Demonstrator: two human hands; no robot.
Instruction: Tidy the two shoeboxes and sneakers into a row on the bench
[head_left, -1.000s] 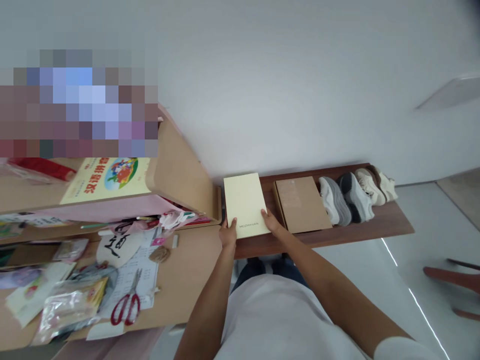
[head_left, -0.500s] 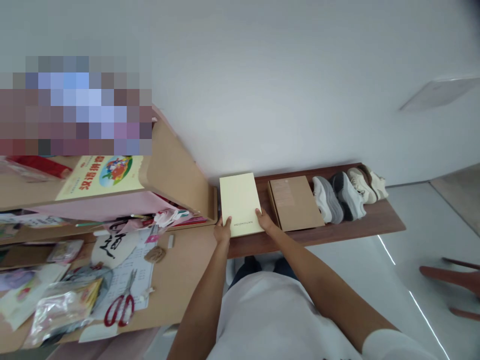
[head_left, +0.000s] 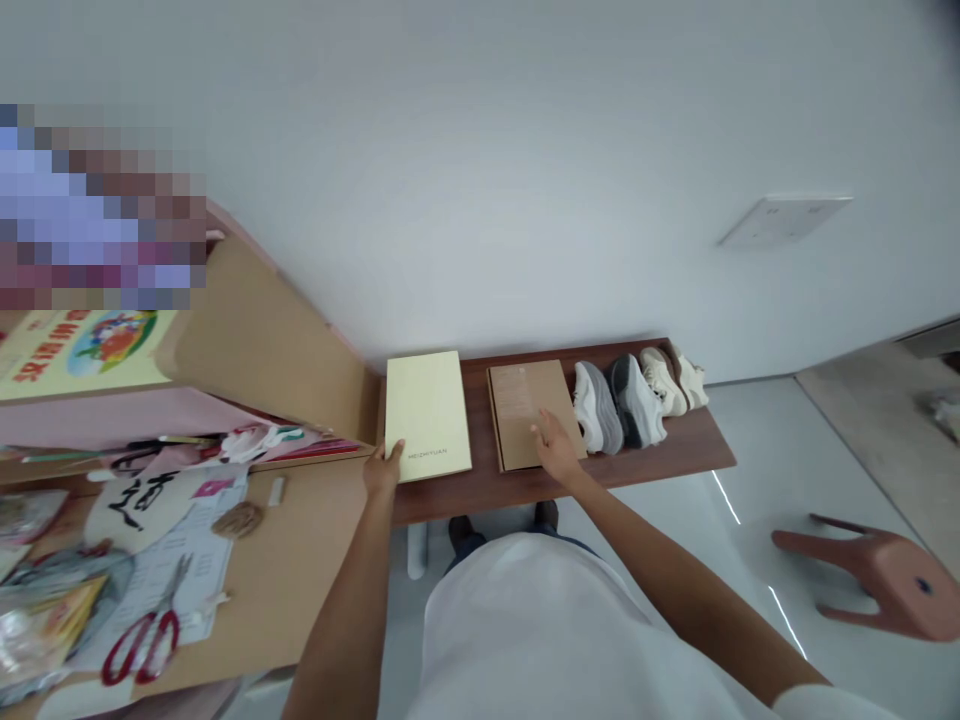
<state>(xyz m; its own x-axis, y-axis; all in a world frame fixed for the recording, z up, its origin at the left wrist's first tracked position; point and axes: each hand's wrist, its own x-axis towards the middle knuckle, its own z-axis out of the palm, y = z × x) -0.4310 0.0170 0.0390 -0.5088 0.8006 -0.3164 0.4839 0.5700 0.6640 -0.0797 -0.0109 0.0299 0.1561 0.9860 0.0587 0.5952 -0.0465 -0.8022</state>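
Note:
A pale yellow box (head_left: 426,412) lies flat on the dark wooden shelf (head_left: 660,459) against the wall. My left hand (head_left: 382,467) rests at the box's near left corner, fingers curled on its edge. To its right lies a brown cardboard box (head_left: 527,409). My right hand (head_left: 553,449) lies on the brown box's near right part, fingers spread flat. Two pairs of sneakers, a grey pair (head_left: 615,403) and a cream pair (head_left: 675,379), stand at the shelf's right end.
A light wooden desk (head_left: 300,560) on the left carries red-handled scissors (head_left: 142,640), papers and packets under an upper shelf with a colourful book (head_left: 82,345). A reddish stool (head_left: 885,580) stands on the grey floor at right. A white wall plate (head_left: 784,218) sits on the wall.
My right hand left the yellow box and moved right onto the brown box. The left hand stays at the yellow box's corner. The view shifted right, and the stool came into sight.

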